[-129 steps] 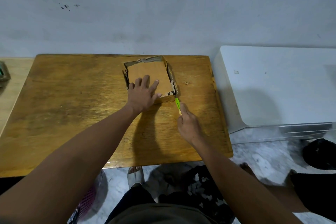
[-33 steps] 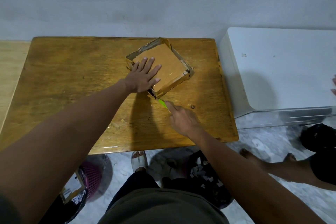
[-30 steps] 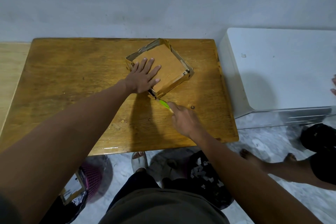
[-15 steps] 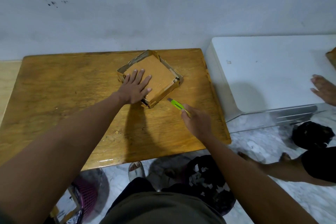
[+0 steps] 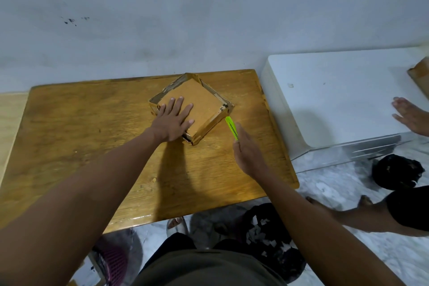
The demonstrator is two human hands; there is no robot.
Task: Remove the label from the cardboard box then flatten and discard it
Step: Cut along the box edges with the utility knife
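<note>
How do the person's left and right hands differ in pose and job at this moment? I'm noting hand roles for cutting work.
The left hand lies flat, fingers spread, pressing on the cardboard box; the right hand curls round a green utility knife. The left hand rests on the box top; the right sits off the box, above the wooden table, knife tip near the box's right corner. Both are bare.

Both arms reach forward. The left hand (image 5: 173,122) lies flat, palm down, fingers straight and spread, pressing on the box (image 5: 204,102). The right hand (image 5: 247,148) is curled round a cutter (image 5: 231,127), thumb along its top, tip pointing forward.
</note>
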